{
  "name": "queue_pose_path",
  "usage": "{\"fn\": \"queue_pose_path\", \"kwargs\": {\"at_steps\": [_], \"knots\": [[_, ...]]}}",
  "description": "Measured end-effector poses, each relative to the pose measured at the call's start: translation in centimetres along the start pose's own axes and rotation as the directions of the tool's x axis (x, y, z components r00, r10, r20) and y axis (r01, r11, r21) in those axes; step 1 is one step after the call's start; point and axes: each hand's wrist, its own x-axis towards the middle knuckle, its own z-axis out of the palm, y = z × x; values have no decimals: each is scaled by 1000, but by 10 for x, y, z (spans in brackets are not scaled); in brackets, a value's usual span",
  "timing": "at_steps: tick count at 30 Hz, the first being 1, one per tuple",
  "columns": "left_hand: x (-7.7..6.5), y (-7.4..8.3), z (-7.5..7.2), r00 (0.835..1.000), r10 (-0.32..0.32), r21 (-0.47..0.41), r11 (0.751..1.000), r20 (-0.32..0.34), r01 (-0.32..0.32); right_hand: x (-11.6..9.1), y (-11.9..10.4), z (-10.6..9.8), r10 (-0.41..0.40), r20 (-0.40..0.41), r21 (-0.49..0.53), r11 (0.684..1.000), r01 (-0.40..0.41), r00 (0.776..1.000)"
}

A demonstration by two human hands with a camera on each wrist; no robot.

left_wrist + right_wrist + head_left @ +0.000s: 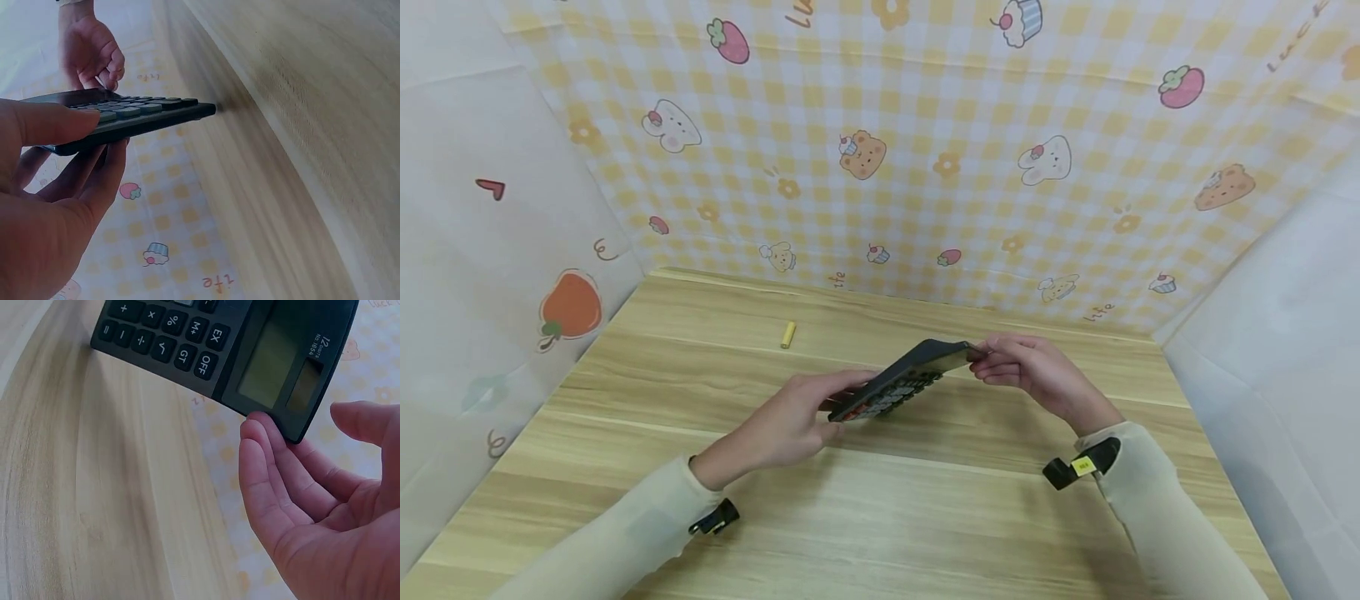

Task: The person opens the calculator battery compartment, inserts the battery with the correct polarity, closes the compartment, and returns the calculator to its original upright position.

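A dark calculator [898, 379] is held tilted above the wooden table, its keys facing down toward the person in the head view. My left hand [786, 421] grips one end, thumb [59, 125] on the key side and fingers [109, 169] beneath. At the display end is my right hand [1026, 375]. In the right wrist view, its fingers [265, 440] touch the corner by the solar panel [304, 385], while the thumb [359, 422] stands apart from the casing. The display [269, 359] looks blank.
A small yellow cylinder [787, 335], like a battery, lies on the wooden table [880, 517] behind the left hand. Yellow checked cloth [910, 208] hangs along the back edge. White cloth borders the left [475, 275] and right [1285, 333] sides.
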Motion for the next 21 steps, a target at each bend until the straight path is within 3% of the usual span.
{"fn": "queue_pose_path", "kwargs": {"at_steps": [6, 14, 17, 21], "knots": [[0, 3, 2, 995, 99, 122, 988, -23, -95, 0, 2, 1, -8, -4, -28, 1000, 8, 1000], [-1, 1, 7, 974, 224, 332, 921, -23, -204, 0, 6, 5, 19, -32, -68, 997, -21, 999], [-1, -2, 10, 962, 271, 366, 899, -36, -239, 0, 8, 6, 34, -41, -37, 999, -36, 999], [-1, -6, 14, 951, 305, 378, 888, -59, -261, 0, 12, 8, 47, -57, -11, 999, -48, 997]]}}
